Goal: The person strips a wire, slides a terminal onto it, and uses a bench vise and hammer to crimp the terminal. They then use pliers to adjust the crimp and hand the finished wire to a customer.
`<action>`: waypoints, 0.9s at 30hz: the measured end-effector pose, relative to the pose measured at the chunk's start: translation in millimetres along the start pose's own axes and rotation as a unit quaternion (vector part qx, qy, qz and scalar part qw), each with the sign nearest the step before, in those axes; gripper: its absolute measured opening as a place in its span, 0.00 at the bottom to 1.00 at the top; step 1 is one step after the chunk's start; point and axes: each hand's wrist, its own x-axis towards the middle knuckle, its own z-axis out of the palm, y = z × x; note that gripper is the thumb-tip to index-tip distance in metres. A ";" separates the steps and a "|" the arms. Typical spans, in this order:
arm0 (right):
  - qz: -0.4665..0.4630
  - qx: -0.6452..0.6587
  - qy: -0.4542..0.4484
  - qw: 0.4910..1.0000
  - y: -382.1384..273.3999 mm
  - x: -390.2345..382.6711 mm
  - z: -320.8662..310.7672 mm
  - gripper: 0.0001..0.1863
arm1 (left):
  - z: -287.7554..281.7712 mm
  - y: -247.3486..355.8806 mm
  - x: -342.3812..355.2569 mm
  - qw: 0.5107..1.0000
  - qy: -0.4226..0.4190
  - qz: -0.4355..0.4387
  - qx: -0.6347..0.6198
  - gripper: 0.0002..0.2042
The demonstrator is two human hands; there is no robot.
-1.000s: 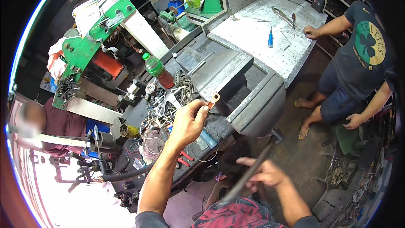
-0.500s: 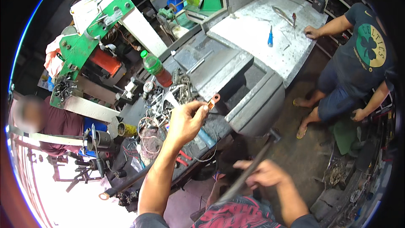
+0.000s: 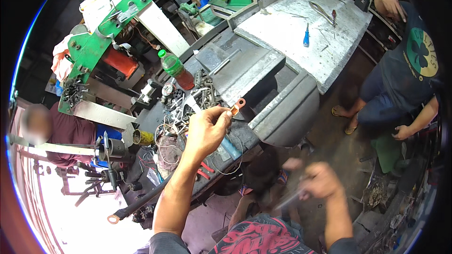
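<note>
My left hand (image 3: 207, 129) is closed in a pinch on a copper cable lug (image 3: 239, 104), held up over the front of the bench vise (image 3: 287, 110). The lug's flat end with its hole points up and away from the fingers. Lower right, my right hand (image 3: 322, 182) is smeared by motion, its fingers curled. A blurred thin grey thing (image 3: 288, 201) runs from it toward my shirt; its kind does not show. Beside my left forearm lies a thick black cable (image 3: 141, 203) ending in a copper lug (image 3: 113, 218).
Loose tools and metal parts (image 3: 188, 106) crowd the workbench near a green-capped bottle (image 3: 176, 70). A blue-handled screwdriver (image 3: 306, 37) lies on the pale metal table (image 3: 278, 23). One person (image 3: 400, 75) stands at right; another (image 3: 75, 134) is at left. A green press frame (image 3: 89, 47) stands behind.
My right hand has moved right, and the long dark bar that crossed in front of it no longer shows there. My left hand keeps the lug nearly still. The person at right has raised a hand off the table.
</note>
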 end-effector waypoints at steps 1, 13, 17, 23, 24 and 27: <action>-0.063 0.042 0.084 0.994 -16.7 -1.6 -33.7 0.32 | 1.6 1.2 -0.5 1.000 0.001 -0.014 -0.018 0.12; -0.082 -0.028 0.040 0.995 15.8 30.5 -2.7 0.35 | 4.4 1.5 -2.2 0.999 0.032 0.012 -0.001 0.13; -0.030 -0.017 0.354 0.934 -3.1 69.6 -101.7 0.29 | 5.4 -1.5 0.0 0.999 0.021 -0.025 -0.027 0.14; 0.127 0.093 -0.053 0.986 54.2 67.7 65.7 0.28 | 3.4 2.7 -0.3 0.999 0.020 -0.004 -0.028 0.13; 0.067 0.104 -0.086 0.989 43.2 51.2 61.2 0.29 | 3.0 2.9 -0.6 0.999 0.009 -0.028 -0.043 0.13; -0.107 0.045 0.144 0.983 -0.2 37.3 -32.8 0.34 | 3.1 2.2 0.1 0.998 0.004 -0.044 -0.041 0.13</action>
